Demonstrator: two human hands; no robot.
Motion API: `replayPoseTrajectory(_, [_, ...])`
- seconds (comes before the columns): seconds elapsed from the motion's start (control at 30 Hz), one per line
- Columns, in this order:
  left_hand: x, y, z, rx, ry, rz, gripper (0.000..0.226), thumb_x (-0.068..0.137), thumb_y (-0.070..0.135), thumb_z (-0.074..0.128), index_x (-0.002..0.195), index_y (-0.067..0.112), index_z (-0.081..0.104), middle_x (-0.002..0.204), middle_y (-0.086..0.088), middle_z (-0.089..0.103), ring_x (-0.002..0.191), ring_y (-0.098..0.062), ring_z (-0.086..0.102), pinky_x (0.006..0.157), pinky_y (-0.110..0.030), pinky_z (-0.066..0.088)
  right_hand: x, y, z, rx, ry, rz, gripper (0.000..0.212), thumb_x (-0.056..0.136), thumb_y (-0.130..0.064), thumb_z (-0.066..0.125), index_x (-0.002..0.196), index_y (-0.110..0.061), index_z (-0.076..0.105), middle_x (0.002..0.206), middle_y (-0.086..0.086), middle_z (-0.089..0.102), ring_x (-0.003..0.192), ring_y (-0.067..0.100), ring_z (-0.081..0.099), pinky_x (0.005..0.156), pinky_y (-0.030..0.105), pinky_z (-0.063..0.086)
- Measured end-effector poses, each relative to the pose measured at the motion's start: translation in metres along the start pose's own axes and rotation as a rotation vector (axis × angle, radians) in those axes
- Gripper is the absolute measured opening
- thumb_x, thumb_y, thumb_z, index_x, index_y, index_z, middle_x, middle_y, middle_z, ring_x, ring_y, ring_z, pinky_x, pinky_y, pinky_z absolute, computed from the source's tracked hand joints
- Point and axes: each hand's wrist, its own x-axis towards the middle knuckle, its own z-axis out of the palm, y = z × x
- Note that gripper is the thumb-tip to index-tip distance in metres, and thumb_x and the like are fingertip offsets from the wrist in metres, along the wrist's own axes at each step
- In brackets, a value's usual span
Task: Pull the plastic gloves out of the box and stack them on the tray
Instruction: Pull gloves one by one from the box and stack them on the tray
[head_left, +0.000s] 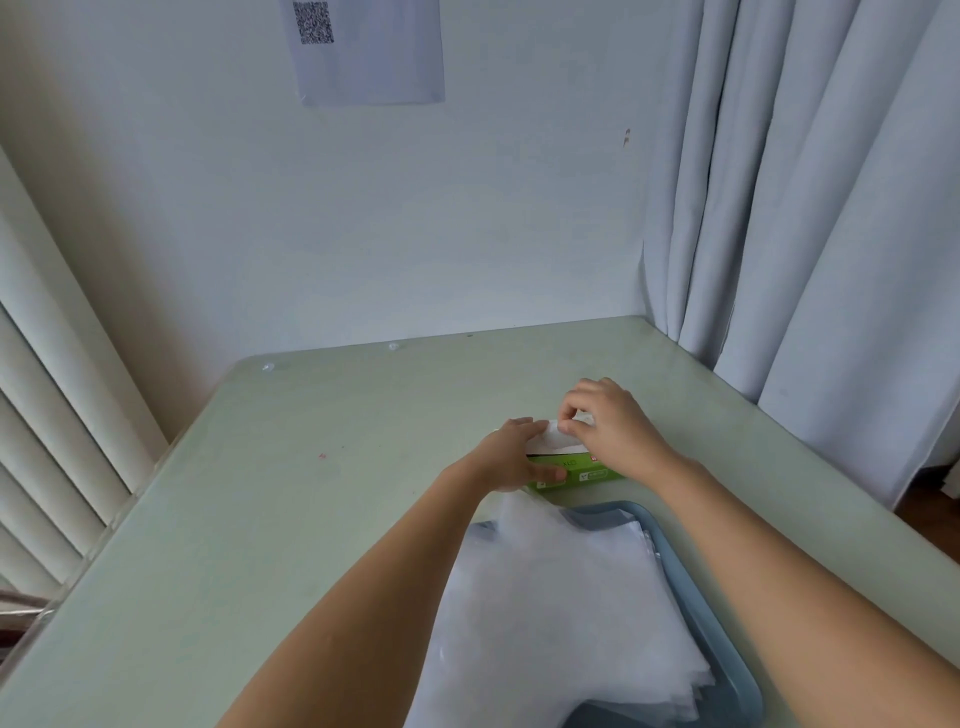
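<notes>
The right hand has its fingers curled, thumb and forefinger pinching a white glove that sticks up from the top opening of the box. The left hand clasps the box's 9 o'clock end, fingers laid over the top and thumb pressed on the green front face. How much is inside the box cannot be told; only the pinched glove shows at the slot.

The box lies on the table, just past the far rim of the tray, at about 12 o'clock from it. The blue-grey tray holds a stack of clear gloves, fanned at its 4 o'clock corner and spilling over the tray's 9 o'clock edge onto the table. The left forearm crosses that overhang.

A curtain hangs at 3 o'clock of the table, blinds at 9 o'clock, and a sheet with a QR code is stuck to the wall at 12 o'clock.
</notes>
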Motion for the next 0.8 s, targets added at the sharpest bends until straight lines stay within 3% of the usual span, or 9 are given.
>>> replayPoseTrajectory(0.1, [-0.002, 0.001, -0.001, 0.017, 0.008, 0.006, 0.081, 0.086, 0.041, 0.067, 0.151, 0.019, 0.025, 0.157, -0.001, 0.021, 0.141, -0.022, 0.026, 0.115, -0.034, 0.023, -0.001, 0.002, -0.006, 0.132, 0.037, 0.019, 0.018, 0.086, -0.011, 0.065, 0.072, -0.02, 0.057, 0.078, -0.014, 0.055, 0.085, 0.012, 0.049, 0.075, 0.024, 0.033])
replayPoseTrajectory(0.23, [-0.002, 0.0, -0.001, -0.004, 0.005, 0.012, 0.082, 0.084, 0.042, 0.069, 0.15, 0.019, 0.027, 0.156, 0.0, 0.023, 0.141, -0.021, 0.028, 0.115, -0.032, 0.023, 0.002, 0.005, -0.025, 0.48, 0.22, 0.165, 0.023, 0.087, -0.006, 0.063, 0.074, -0.024, 0.058, 0.077, -0.013, 0.06, 0.072, -0.007, 0.053, 0.072, 0.012, 0.038])
replayPoseTrajectory(0.33, [-0.002, 0.0, 0.0, -0.031, 0.015, 0.008, 0.08, 0.083, 0.041, 0.07, 0.149, 0.02, 0.03, 0.156, 0.0, 0.024, 0.138, -0.022, 0.031, 0.113, -0.032, 0.027, 0.008, 0.0, -0.049, 0.787, 0.378, 0.239, 0.022, 0.093, -0.005, 0.055, 0.078, -0.021, 0.058, 0.075, -0.008, 0.059, 0.067, -0.006, 0.053, 0.071, 0.013, 0.041])
replayPoseTrajectory(0.43, [-0.004, 0.003, -0.003, -0.022, 0.002, 0.013, 0.081, 0.085, 0.04, 0.069, 0.15, 0.019, 0.026, 0.157, -0.001, 0.021, 0.141, -0.022, 0.026, 0.114, -0.032, 0.023, 0.009, -0.011, -0.074, 0.988, 0.368, 0.225, 0.02, 0.096, -0.006, 0.051, 0.079, -0.013, 0.058, 0.074, -0.002, 0.062, 0.071, 0.007, 0.056, 0.07, 0.016, 0.043])
replayPoseTrajectory(0.53, [-0.01, 0.008, -0.01, -0.076, 0.032, -0.006, 0.069, 0.084, 0.03, 0.071, 0.145, 0.017, 0.039, 0.151, -0.003, 0.036, 0.134, -0.021, 0.039, 0.106, -0.026, 0.032, -0.002, -0.028, -0.093, 0.974, 0.311, 0.173, 0.018, 0.096, -0.005, 0.052, 0.081, -0.014, 0.057, 0.07, -0.01, 0.059, 0.066, 0.0, 0.052, 0.065, 0.012, 0.039])
replayPoseTrajectory(0.63, [-0.025, 0.021, -0.022, -0.493, 0.277, -0.064, 0.028, 0.093, 0.023, 0.06, 0.117, 0.01, 0.065, 0.125, -0.004, 0.061, 0.112, -0.02, 0.058, 0.085, -0.021, 0.044, -0.018, -0.044, -0.109, 0.869, 0.24, 0.089, 0.016, 0.094, -0.003, 0.053, 0.082, -0.013, 0.056, 0.077, -0.011, 0.062, 0.068, -0.008, 0.055, 0.068, 0.005, 0.04])
replayPoseTrajectory(0.67, [-0.032, 0.027, -0.027, -0.717, 0.258, -0.087, 0.025, 0.098, 0.024, 0.05, 0.105, 0.007, 0.068, 0.113, -0.005, 0.067, 0.105, -0.022, 0.062, 0.081, -0.022, 0.047, -0.024, -0.047, -0.112, 0.834, 0.203, 0.063, 0.014, 0.093, -0.004, 0.055, 0.083, -0.013, 0.057, 0.087, -0.006, 0.064, 0.078, -0.007, 0.058, 0.075, 0.006, 0.042])
replayPoseTrajectory(0.73, [-0.054, 0.042, -0.036, -1.2, 0.017, -0.081, 0.049, 0.103, 0.03, 0.031, 0.091, 0.005, 0.071, 0.102, -0.012, 0.071, 0.097, -0.028, 0.068, 0.085, -0.031, 0.052, -0.038, -0.053, -0.12, 0.775, 0.127, 0.028, 0.011, 0.092, -0.006, 0.056, 0.084, -0.013, 0.059, 0.104, -0.002, 0.065, 0.097, -0.005, 0.059, 0.086, 0.01, 0.044])
replayPoseTrajectory(0.8, [-0.074, 0.048, -0.043, -1.441, -0.193, 0.034, 0.075, 0.098, 0.058, 0.018, 0.099, 0.008, 0.074, 0.106, -0.018, 0.069, 0.095, -0.035, 0.069, 0.087, -0.041, 0.052, -0.052, -0.057, -0.126, 0.718, 0.051, 0.003, 0.009, 0.091, -0.007, 0.058, 0.083, -0.012, 0.06, 0.114, -0.003, 0.062, 0.109, -0.006, 0.055, 0.094, 0.011, 0.042])
